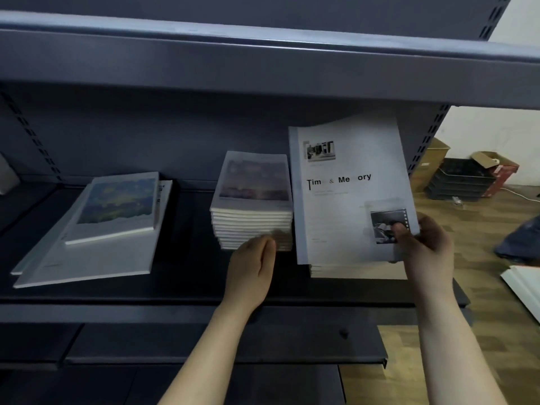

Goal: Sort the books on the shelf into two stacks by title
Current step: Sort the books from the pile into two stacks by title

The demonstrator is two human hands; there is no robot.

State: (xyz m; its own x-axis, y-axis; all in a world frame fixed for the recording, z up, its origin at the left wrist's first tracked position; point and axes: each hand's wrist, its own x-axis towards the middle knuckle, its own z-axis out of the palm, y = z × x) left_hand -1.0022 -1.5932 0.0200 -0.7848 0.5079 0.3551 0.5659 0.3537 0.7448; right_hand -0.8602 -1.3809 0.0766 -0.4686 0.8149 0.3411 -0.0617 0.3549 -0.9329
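The right hand [423, 244] had the "Time & Memory" book [344, 194] pinched at its lower right corner, thumb on the cover and fingers tucked behind. The book was tipped up toward the camera, with its lower edge hanging just over the stack of large books [356, 271] right of centre on the shelf [190, 283]. Beside it, at the middle of the frame, the left hand [252, 258] was flat, with straight fingers laid against the front of the stack of small books [252, 209]; it gripped nothing, and the fingertips were too blurred to read more. By the look of it, this was the laying-down step, with one more big title going onto its own pile while the other hand squared or steadied the neighbouring pile. The call from here was to lower the book flat and line its edges up with those beneath, since a sheet-thin cover held by one corner could sag or slide off crooked. Work remained at the left of the frame, where a small painted-cover book [117, 209] lay on top of a few large white books [84, 258] (one spine peeking out at the back seemed to start with "Tim"). That mixed pile would need splitting, the small one to the middle stack and the large ones to the right.
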